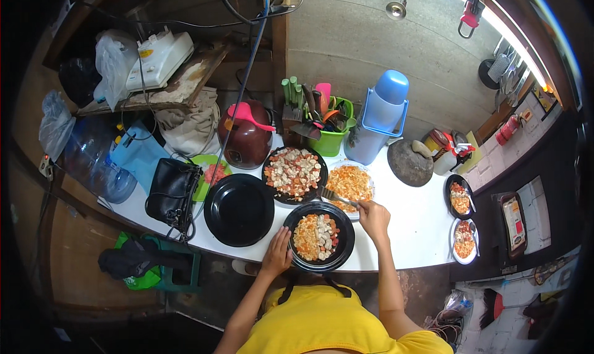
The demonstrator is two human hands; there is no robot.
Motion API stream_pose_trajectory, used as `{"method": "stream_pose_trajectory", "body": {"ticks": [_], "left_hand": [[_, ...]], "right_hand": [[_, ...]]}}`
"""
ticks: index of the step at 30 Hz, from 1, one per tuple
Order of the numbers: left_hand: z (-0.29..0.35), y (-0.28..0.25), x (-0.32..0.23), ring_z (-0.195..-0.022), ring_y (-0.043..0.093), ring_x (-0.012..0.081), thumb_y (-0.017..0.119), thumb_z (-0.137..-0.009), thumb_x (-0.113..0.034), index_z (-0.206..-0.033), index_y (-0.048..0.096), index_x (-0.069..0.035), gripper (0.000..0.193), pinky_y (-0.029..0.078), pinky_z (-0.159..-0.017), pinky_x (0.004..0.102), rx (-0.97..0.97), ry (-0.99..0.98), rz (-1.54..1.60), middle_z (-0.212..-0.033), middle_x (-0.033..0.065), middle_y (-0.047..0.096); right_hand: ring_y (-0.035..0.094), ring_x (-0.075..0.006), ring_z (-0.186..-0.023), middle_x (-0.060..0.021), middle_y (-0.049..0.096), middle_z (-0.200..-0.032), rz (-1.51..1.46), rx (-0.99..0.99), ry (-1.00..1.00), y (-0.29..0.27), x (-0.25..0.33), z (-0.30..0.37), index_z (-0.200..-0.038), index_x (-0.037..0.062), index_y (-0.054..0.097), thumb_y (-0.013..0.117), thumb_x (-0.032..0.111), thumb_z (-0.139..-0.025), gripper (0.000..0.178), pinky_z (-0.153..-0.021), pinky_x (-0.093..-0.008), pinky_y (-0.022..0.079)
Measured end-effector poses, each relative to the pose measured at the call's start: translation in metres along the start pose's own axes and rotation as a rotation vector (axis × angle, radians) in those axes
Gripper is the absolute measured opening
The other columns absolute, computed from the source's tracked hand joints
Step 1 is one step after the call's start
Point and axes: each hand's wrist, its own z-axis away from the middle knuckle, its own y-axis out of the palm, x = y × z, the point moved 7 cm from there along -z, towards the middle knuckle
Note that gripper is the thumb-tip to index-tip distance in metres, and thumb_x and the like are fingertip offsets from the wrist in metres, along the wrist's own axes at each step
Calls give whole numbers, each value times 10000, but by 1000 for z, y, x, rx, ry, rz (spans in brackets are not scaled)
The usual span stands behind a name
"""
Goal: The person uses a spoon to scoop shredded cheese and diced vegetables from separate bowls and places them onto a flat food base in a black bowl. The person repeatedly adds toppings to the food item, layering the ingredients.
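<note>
My right hand grips a metal fork by its handle. The fork's tines are over the near left edge of a white plate heaped with orange and pale shredded food. Close to my body, a black plate holds the same shredded food on its left half and diced pale and orange pieces on its right. My left hand holds this plate's left rim. Behind it, another black plate carries a pile of diced pieces.
A bare black plate lies left, by a black handbag and green plate. Behind stand a dark red rice cooker, green utensil basket, blue flask and stone mortar. Two filled dishes sit at the right edge.
</note>
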Motion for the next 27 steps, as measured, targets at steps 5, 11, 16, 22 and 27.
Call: {"method": "stream_pose_trajectory", "body": {"ticks": [5, 11, 16, 22, 27], "left_hand": [[4, -1, 0, -1385, 364, 406, 494, -882, -131, -1402, 390, 71, 567, 299, -1152, 481, -31, 5, -19, -1465, 252, 398], [2, 1, 2, -1393, 353, 399, 456, -908, -160, -1417, 381, 59, 560, 292, -1149, 488, -13, -19, -41, -1473, 248, 390], [4, 2, 4, -1388, 358, 401, 451, -911, -155, -1412, 387, 55, 547, 294, -1148, 489, -23, -18, -43, -1466, 248, 396], [3, 0, 2, -1379, 367, 404, 446, -913, -152, -1408, 390, 56, 540, 297, -1147, 487, -22, -15, -16, -1457, 253, 402], [3, -1, 3, -1381, 368, 396, 456, -910, -156, -1411, 389, 55, 548, 297, -1148, 480, -14, -19, -11, -1458, 250, 403]], "right_hand": [[672, -318, -707, -113, 703, -787, 29, 61, 79, -4, -30, 33, -928, 129, 776, 665, 197, -842, 155, -644, -404, 513], [660, -337, -672, -135, 687, -753, 68, 55, 141, -15, -52, 65, -893, 128, 777, 675, 151, -804, 138, -630, -423, 506], [653, -338, -656, -135, 677, -738, 74, 41, 148, -14, -54, 81, -912, 132, 775, 678, 151, -798, 151, -620, -428, 503], [666, -326, -692, -121, 698, -776, 125, 69, 176, -9, -47, 84, -906, 121, 779, 679, 176, -813, 148, -635, -415, 512], [654, -329, -670, -122, 679, -736, 181, 45, 143, -10, -36, 80, -883, 107, 771, 678, 153, -797, 135, -622, -430, 501]]}}
